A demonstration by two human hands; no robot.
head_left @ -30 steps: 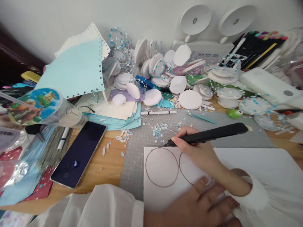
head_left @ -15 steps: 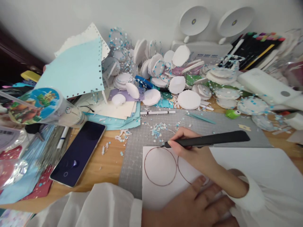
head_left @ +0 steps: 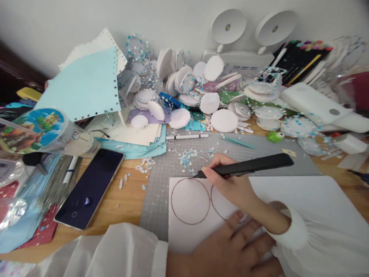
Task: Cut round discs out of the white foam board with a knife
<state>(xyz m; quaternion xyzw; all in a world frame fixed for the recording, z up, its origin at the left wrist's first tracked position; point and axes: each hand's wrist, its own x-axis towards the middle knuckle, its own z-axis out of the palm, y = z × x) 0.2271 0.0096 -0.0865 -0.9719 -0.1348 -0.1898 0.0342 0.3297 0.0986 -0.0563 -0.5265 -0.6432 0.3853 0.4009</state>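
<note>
My right hand [head_left: 227,177] is closed around a black craft knife [head_left: 253,164]. The knife's thin tip meets the top of a brown circle outline [head_left: 190,224] on a white board [head_left: 291,196]. My left hand [head_left: 221,246] lies flat on that board with its fingers spread, below the right hand and partly under the right wrist. A second circle outline [head_left: 213,206] sits to the right, partly hidden by both hands.
Beneath the board is a grey cutting mat [head_left: 155,192] strewn with small paper stars [head_left: 188,157]. A phone [head_left: 89,188] lies left of it, near a lidded cup [head_left: 54,130]. Behind stand white discs [head_left: 225,120], a marker [head_left: 187,136], blue tweezers [head_left: 239,142] and a double lamp [head_left: 229,27].
The whole view has shifted slightly, so everything appears a little further left. The knife tip stays near the top of the left circle, and my left hand keeps its place on the board.
</note>
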